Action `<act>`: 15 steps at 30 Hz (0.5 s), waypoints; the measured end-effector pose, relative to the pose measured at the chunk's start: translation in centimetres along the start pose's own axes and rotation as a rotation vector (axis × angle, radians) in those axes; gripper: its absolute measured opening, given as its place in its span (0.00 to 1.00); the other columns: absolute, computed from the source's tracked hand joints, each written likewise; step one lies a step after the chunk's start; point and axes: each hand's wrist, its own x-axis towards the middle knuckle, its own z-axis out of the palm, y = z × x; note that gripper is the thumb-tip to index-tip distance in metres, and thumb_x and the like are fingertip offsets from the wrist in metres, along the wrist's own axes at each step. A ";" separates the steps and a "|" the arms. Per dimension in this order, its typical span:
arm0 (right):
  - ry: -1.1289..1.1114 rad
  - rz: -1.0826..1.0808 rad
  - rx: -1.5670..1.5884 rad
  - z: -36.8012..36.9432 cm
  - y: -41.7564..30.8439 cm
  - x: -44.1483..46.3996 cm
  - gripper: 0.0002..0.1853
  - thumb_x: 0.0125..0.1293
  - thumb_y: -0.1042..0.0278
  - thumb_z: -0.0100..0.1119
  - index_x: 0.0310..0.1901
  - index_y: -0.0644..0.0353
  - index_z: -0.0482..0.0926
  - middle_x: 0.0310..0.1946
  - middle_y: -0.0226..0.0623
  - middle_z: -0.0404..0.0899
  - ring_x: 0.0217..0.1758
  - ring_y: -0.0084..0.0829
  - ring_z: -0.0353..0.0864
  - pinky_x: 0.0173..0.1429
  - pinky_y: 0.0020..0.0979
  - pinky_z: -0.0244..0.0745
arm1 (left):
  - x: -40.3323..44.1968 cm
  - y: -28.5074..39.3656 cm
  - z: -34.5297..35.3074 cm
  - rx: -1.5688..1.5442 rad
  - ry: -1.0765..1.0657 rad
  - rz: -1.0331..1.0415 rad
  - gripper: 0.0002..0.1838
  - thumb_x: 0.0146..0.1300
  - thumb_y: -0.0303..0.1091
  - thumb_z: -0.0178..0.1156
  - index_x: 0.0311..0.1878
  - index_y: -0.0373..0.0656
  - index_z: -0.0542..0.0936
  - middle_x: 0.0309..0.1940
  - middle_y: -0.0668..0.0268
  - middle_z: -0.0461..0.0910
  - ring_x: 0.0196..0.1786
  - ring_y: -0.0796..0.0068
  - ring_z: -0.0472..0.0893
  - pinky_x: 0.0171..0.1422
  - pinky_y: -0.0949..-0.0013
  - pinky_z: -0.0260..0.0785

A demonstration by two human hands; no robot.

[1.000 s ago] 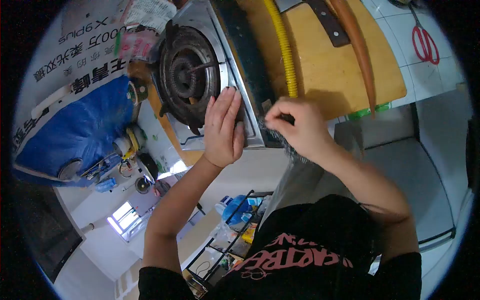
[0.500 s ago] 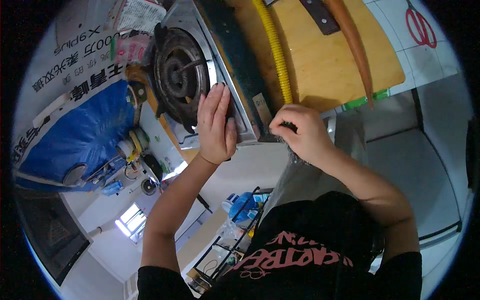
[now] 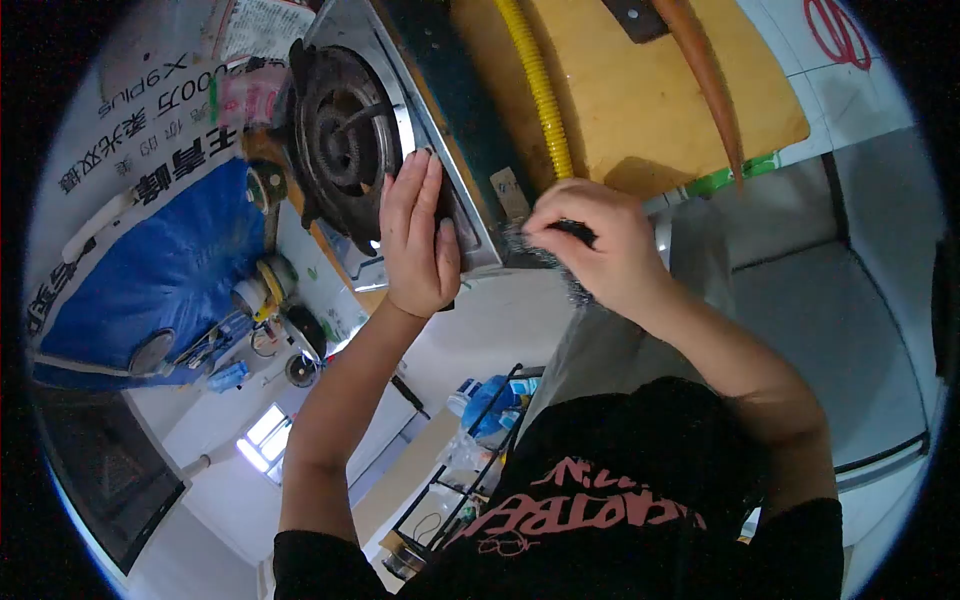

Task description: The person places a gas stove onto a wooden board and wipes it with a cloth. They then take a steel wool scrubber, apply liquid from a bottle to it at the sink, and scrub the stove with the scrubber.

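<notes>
My left hand (image 3: 415, 235) lies flat on the front part of the metal stove top (image 3: 415, 100), fingers stretched out close to the round burner (image 3: 350, 145). My right hand (image 3: 600, 240) is closed on a dark, wiry scouring pad (image 3: 560, 265), whose frayed strands hang out below the fingers. That pad meets the stove's dark front edge near a small pale label (image 3: 509, 193). Just above my right hand ends a yellow ribbed hose (image 3: 542, 90), which runs over the wooden board (image 3: 640, 110).
On the board are a dark handle (image 3: 637, 18) and a long brown tapered object (image 3: 706, 75). Red-handled scissors (image 3: 838, 35) rest on white tiles. A blue printed sheet (image 3: 170, 280) stands at the left, and a black rack (image 3: 465, 480) is below.
The view has shifted, so the stove and board appear farther left and up. My right hand has moved the pad along the stove's edge; my left hand stays flat on the stove.
</notes>
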 end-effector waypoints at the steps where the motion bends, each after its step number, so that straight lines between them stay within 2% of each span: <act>1: 0.000 0.000 0.002 0.5 0.1 -0.3 0.04 0.52 0.82 0.62 0.27 0.66 0.76 0.28 0.38 0.77 0.33 0.36 0.79 0.39 0.29 0.72 | 0.0 0.0 0.0 0.002 -0.001 0.000 0.30 0.56 0.28 0.46 0.66 0.33 0.64 0.66 0.49 0.62 0.70 0.51 0.60 0.74 0.48 0.45; 5: -0.107 -0.013 -0.130 0.2 1.4 -2.1 0.04 0.52 0.80 0.63 0.28 0.65 0.77 0.27 0.37 0.77 0.33 0.35 0.79 0.38 0.30 0.72 | 0.2 0.1 -0.1 -0.006 0.019 0.008 0.30 0.56 0.28 0.46 0.66 0.34 0.64 0.66 0.49 0.62 0.70 0.51 0.60 0.73 0.48 0.45; 7: -0.162 0.073 -0.264 -0.6 1.6 -2.9 0.04 0.52 0.79 0.63 0.28 0.65 0.77 0.27 0.37 0.77 0.33 0.35 0.79 0.38 0.30 0.72 | 0.2 0.1 -0.1 -0.009 0.018 0.005 0.30 0.56 0.28 0.46 0.66 0.35 0.65 0.65 0.49 0.63 0.70 0.51 0.60 0.73 0.48 0.45; 9: -0.113 0.085 -0.178 -0.5 1.7 -1.8 0.04 0.52 0.80 0.63 0.27 0.65 0.77 0.27 0.38 0.78 0.33 0.35 0.79 0.38 0.30 0.72 | 0.1 0.0 0.0 0.011 0.021 0.017 0.30 0.56 0.28 0.46 0.66 0.35 0.65 0.65 0.49 0.63 0.69 0.51 0.61 0.74 0.49 0.46; 11: -0.019 0.031 0.015 0.5 0.5 0.2 0.03 0.54 0.73 0.62 0.28 0.61 0.77 0.28 0.39 0.77 0.35 0.41 0.80 0.38 0.36 0.73 | 0.0 0.1 0.0 -0.002 0.016 0.011 0.30 0.56 0.28 0.46 0.66 0.35 0.65 0.65 0.49 0.63 0.69 0.51 0.61 0.74 0.49 0.46; 13: -0.058 0.021 -0.022 1.4 0.4 0.2 0.04 0.54 0.73 0.63 0.28 0.62 0.77 0.27 0.39 0.77 0.34 0.41 0.80 0.38 0.36 0.73 | 0.1 0.1 0.0 -0.012 0.021 0.017 0.30 0.56 0.28 0.46 0.66 0.35 0.65 0.65 0.49 0.63 0.69 0.51 0.61 0.74 0.49 0.46; 15: -0.026 -0.028 -0.071 1.6 0.3 -0.4 0.04 0.53 0.80 0.63 0.29 0.66 0.77 0.29 0.38 0.79 0.34 0.34 0.80 0.39 0.29 0.73 | 0.0 0.1 0.2 0.000 0.030 0.005 0.31 0.56 0.27 0.46 0.66 0.35 0.64 0.65 0.49 0.63 0.69 0.51 0.61 0.74 0.48 0.45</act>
